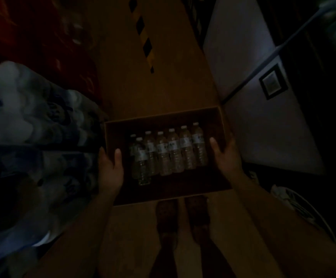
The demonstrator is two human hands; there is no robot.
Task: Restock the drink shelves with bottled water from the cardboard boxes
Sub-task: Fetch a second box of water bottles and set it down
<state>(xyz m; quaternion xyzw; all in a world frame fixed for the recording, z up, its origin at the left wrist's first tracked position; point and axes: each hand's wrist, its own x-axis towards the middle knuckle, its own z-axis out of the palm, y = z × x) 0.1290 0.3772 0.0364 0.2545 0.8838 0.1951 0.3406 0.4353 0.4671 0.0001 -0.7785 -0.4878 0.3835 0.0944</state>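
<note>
An open cardboard box hangs in front of me over a dim floor. Several clear water bottles with white caps and pale labels lie side by side inside it. My left hand grips the box's left wall, thumb inside the box. My right hand grips the right wall the same way, thumb over the rim. The box's bottom is dark around the bottles.
Shelves at the left hold wrapped packs of bottled water. A pale cabinet stands at the right. The brown floor runs ahead with a yellow-black striped line. My shoes show below the box.
</note>
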